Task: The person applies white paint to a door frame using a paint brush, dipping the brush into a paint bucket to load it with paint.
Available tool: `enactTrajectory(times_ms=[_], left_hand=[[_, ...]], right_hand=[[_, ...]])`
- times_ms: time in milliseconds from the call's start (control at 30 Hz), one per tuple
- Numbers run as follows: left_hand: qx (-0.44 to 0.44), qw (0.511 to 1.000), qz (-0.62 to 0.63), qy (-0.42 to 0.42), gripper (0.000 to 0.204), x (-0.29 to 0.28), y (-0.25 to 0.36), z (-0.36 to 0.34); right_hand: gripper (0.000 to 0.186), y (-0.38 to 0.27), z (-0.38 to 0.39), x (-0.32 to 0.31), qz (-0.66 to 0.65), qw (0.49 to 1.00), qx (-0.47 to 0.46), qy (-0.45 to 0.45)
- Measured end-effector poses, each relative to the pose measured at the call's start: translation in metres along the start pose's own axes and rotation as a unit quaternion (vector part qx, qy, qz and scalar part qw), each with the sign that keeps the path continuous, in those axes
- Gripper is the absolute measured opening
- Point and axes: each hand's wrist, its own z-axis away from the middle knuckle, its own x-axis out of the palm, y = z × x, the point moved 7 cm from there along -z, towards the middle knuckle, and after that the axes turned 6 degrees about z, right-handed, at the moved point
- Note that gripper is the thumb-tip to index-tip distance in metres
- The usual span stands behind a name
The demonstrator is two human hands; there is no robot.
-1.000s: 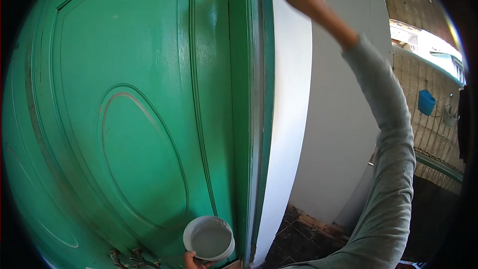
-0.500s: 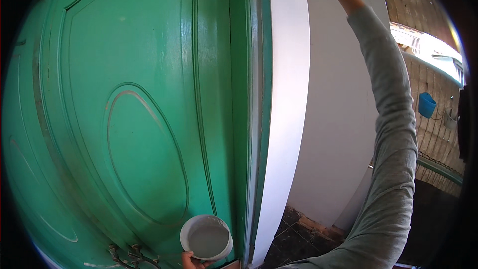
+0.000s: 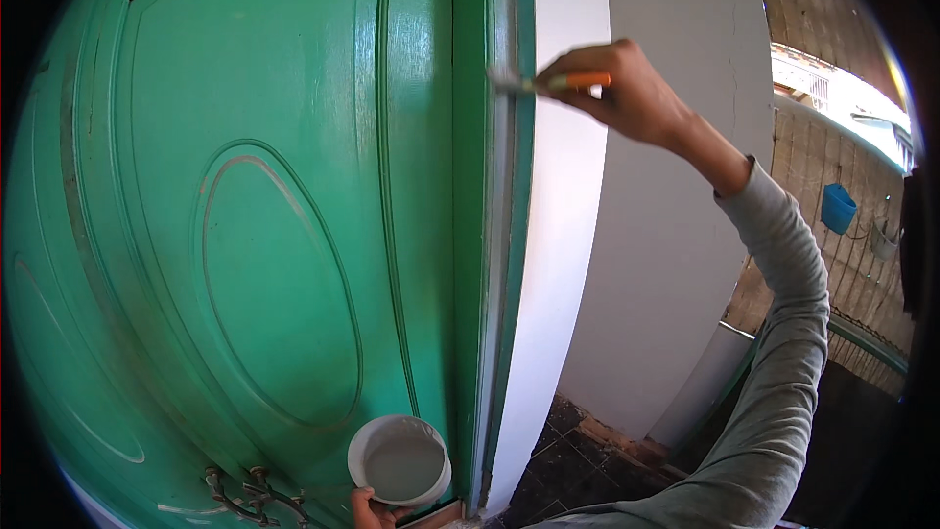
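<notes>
Right hand (image 3: 627,98) grips the brush (image 3: 532,85) by its orange handle (image 3: 590,79) at about 12:30; bristles (image 3: 504,79) sit at the grey strip (image 3: 502,20), contact too blurred to confirm. Left hand (image 3: 370,509) grips the pale tub (image 3: 359,446) of grey liquid (image 3: 401,465) near 6:30. I'd stroke 12-to-6 along the strip, light pressure, tips off the green door (image 3: 284,274), tub level beneath for drips.

- One white tub (image 3: 438,486)
- Two hands (image 3: 373,509) (image 3: 632,93): one at the tub, one above it
- One brush (image 3: 528,85) above the tub
- Two handles (image 3: 231,504) (image 3: 281,498) left of the tub
</notes>
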Motion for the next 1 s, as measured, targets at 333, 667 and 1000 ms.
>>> enactTrajectory(times_ms=[333, 667, 1000], left_hand=[[-0.011, 1.0, 0.021, 0.019, 0.038, 0.016, -0.005, 0.021], [0.011, 1.0, 0.013, 0.016, 0.027, 0.025, -0.002, 0.026], [0.004, 1.0, -0.008, 0.03, 0.026, 0.033, -0.001, 0.025]], right_hand=[[0.013, 0.113, -0.095, -0.064, -0.148, 0.976, 0.159, 0.028], [0.014, 0.092, -0.087, -0.048, -0.01, 0.98, 0.128, 0.15], [0.011, -0.023, 0.013, 0.001, -0.131, 0.99, 0.023, -0.048]])
